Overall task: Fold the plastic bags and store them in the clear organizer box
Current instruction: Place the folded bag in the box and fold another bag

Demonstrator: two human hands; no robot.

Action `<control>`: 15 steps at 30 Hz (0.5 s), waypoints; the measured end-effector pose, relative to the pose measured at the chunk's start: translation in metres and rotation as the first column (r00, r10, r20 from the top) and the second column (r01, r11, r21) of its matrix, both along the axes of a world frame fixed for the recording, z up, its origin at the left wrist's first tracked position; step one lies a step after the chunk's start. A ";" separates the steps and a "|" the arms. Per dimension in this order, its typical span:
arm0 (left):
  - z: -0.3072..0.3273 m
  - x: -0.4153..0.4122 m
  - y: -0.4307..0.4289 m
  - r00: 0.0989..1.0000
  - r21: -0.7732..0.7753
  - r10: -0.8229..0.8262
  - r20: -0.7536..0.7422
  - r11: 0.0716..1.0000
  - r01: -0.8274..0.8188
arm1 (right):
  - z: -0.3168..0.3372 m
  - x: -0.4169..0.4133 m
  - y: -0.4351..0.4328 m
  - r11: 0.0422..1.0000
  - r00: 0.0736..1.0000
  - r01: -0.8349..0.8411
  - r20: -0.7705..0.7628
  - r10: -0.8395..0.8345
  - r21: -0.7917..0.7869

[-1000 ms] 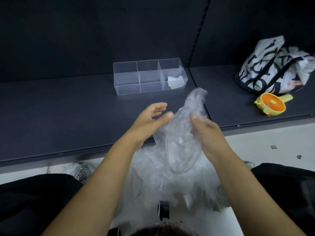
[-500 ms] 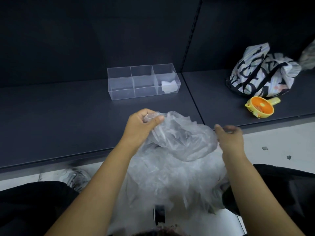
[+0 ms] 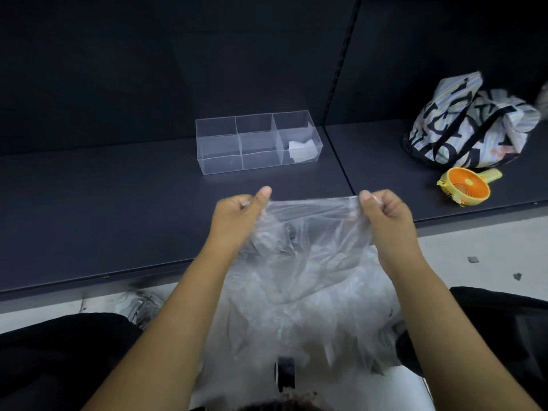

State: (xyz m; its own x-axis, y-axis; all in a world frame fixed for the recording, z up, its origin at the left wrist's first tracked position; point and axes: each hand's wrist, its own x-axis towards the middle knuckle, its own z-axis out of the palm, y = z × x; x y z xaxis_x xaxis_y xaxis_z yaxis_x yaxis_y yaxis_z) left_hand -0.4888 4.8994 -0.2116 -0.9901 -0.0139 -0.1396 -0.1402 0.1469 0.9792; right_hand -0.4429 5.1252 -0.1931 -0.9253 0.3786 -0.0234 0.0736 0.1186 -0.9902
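Observation:
A clear plastic bag point(image 3: 308, 241) is stretched flat between my hands above the shelf's front edge. My left hand point(image 3: 237, 215) pinches its top left corner and my right hand point(image 3: 385, 213) pinches its top right corner. The bag hangs down over a heap of more clear bags point(image 3: 296, 327) in my lap. Farther back on the dark shelf stands the clear organizer box point(image 3: 237, 167) with three compartments. A folded white bag point(image 3: 301, 149) lies in its right compartment; the other two look empty.
The dark shelf point(image 3: 103, 209) runs across the view with a dark back wall. At the right stand a striped tote bag point(image 3: 468, 126) and an orange and yellow hand fan point(image 3: 468, 185). Pale floor point(image 3: 480, 262) shows below the shelf edge.
My hands have moved apart and pulled the crumpled bag taut by its top corners. It was bunched between them before.

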 end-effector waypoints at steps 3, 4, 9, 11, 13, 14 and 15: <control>-0.009 -0.005 -0.010 0.992 -0.160 0.096 0.085 0.984 -0.082 | -0.001 -0.005 -0.003 0.989 0.997 0.076 -0.020 -0.074 0.129; -0.013 -0.007 -0.017 0.984 -0.263 0.149 0.094 0.957 -0.120 | 0.000 -0.007 -0.003 0.982 0.997 0.071 -0.025 -0.068 0.178; -0.012 -0.016 -0.027 0.998 -0.433 0.060 -0.009 0.899 -0.058 | 0.007 -0.020 -0.009 0.964 0.990 -0.139 0.015 0.139 0.228; 0.009 -0.019 -0.003 0.954 -0.197 -0.296 0.045 0.934 0.299 | 0.008 -0.027 -0.023 0.943 0.969 -0.248 0.050 0.243 0.222; 0.021 -0.023 0.020 0.851 -0.034 -0.516 0.102 0.853 0.521 | 0.008 -0.036 -0.034 0.935 0.944 -0.328 0.056 0.324 0.133; 0.023 -0.025 0.026 0.826 0.012 -0.550 0.123 0.833 0.553 | 0.009 -0.041 -0.036 0.929 0.930 -0.365 0.063 0.361 0.060; 0.024 -0.028 0.028 0.833 0.034 -0.537 0.134 0.842 0.538 | 0.009 -0.045 -0.033 0.914 0.911 -0.405 0.080 0.404 -0.009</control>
State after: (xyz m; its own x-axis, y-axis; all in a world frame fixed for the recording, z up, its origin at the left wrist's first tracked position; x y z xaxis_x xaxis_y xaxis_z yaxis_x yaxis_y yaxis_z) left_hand -0.5170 4.9273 -0.1877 -0.8138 0.5141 -0.2710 -0.1660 0.2413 0.9562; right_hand -0.4878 5.0925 -0.1840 -0.9945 -0.0269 -0.1010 0.0954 0.1624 -0.9821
